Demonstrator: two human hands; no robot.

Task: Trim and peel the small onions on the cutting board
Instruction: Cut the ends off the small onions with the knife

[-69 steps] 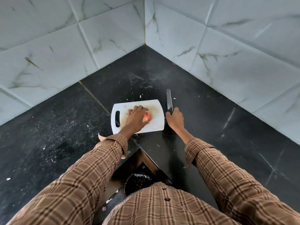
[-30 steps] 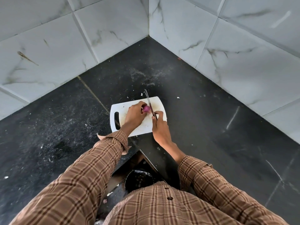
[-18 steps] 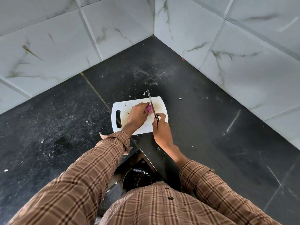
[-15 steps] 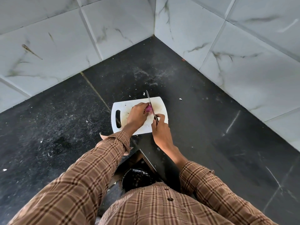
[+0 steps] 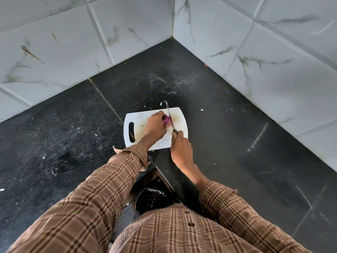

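Note:
A small purple onion (image 5: 166,119) lies on the white cutting board (image 5: 180,119), which sits on the black counter. My left hand (image 5: 154,127) holds the onion from the left with curled fingers. My right hand (image 5: 180,149) grips the handle of a knife (image 5: 169,115) at the board's front right. The blade runs away from me across the onion's right end. Most of the onion is hidden under my left fingers.
White marble-tiled walls meet in a corner behind the board. Small peel scraps (image 5: 161,104) lie on the counter beyond the board. A dark bin with a black bag (image 5: 152,199) stands below the counter edge, near my body.
My right hand picked up the knife from the counter to the right of the board and brought it over the onion. In the last half second the blade has stayed on the onion's right end.

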